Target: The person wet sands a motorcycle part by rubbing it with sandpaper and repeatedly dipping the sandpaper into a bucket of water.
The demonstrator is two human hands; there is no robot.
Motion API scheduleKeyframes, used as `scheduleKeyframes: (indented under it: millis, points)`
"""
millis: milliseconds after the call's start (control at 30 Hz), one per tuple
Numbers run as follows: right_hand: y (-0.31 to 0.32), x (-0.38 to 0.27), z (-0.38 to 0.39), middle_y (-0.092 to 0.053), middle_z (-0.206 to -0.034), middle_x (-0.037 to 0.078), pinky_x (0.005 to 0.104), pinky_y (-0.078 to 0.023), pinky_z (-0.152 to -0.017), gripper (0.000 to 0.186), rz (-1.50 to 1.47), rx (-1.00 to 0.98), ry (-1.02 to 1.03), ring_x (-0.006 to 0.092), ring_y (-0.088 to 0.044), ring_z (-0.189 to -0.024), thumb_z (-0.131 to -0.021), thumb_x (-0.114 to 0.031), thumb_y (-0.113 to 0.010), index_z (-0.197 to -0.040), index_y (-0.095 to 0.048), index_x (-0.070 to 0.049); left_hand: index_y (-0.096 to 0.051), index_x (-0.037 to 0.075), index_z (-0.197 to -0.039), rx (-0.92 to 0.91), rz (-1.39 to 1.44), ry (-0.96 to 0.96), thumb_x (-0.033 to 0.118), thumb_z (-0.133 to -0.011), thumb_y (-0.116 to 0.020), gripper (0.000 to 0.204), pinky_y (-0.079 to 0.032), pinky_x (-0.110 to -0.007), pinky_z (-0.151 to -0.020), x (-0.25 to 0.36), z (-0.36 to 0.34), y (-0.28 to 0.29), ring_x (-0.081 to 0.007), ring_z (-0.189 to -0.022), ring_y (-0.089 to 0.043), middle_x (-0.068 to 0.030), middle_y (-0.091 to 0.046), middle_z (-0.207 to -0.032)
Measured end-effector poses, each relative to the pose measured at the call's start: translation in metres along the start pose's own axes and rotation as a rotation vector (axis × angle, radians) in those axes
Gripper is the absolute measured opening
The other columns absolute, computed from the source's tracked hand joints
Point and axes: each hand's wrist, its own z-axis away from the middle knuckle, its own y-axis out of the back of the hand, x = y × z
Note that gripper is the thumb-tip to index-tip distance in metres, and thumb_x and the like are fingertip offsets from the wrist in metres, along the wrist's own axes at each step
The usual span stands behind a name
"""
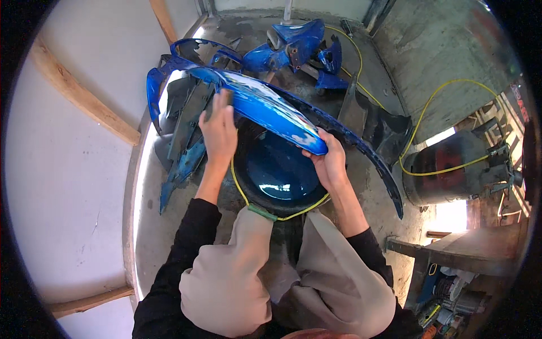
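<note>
Bridging the air above the basin's (243,164) far side, the blue panel (265,110) slants toward the right hand (330,159), whose thumb and fingers clasp its near end, seemingly to steady it. The left hand (219,130), blurred, lies against the panel by a small brown pad (227,96); I cannot tell whether it grips that. Being over the basin probably lets drips fall inside. Beyond the basin lie more blue parts (291,51); rightward sits a tank (446,181).

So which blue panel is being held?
The long panel with whitish patches, one end in the right hand; no hand holds the blue parts beyond.
</note>
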Motion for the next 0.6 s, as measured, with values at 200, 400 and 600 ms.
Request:
scheduleKeyframes:
  millis: [200,400,600]
  points:
    - [0.015,0.014,-0.008,-0.074,-0.116,0.009,0.0351,-0.057,-0.086,0.038,-0.073,0.044,0.027,0.0172,-0.069,-0.102,-0.108,-0.03,-0.054,-0.13,-0.069,-0.002,-0.063,0.006,-0.148,-0.204,0.147,-0.498,0.017,-0.106,-0.054,0.044,-0.027,-0.055,-0.123,0.114,0.061,-0.003,-0.0276,-0.153,-0.049,-0.0127,-0.059,-0.158]
    - [0.011,0.001,0.002,-0.074,-0.115,0.011,0.0343,-0.055,-0.083,0.041,-0.007,-0.011,0.014,0.0184,-0.069,-0.101,-0.11,-0.03,-0.052,-0.133,-0.067,0.001,-0.063,0.003,-0.147,-0.018,0.002,-0.258,0.017,-0.108,-0.05,0.043,-0.027,-0.056,-0.12,0.032,0.013,-0.013,-0.0291,-0.151,-0.049,-0.0146,-0.058,-0.158]
    - [0.02,0.003,-0.004,-0.074,-0.116,0.011,0.0345,-0.055,-0.082,0.041,-0.056,0.018,0.042,0.019,-0.069,-0.101,-0.109,-0.029,-0.053,-0.132,-0.067,0.002,-0.067,0.004,-0.142,-0.09,0.094,-0.381,0.018,-0.106,-0.054,0.041,-0.028,-0.056,-0.122,0.07,0.037,-0.012,-0.0297,-0.149,-0.053,-0.0164,-0.061,-0.156]
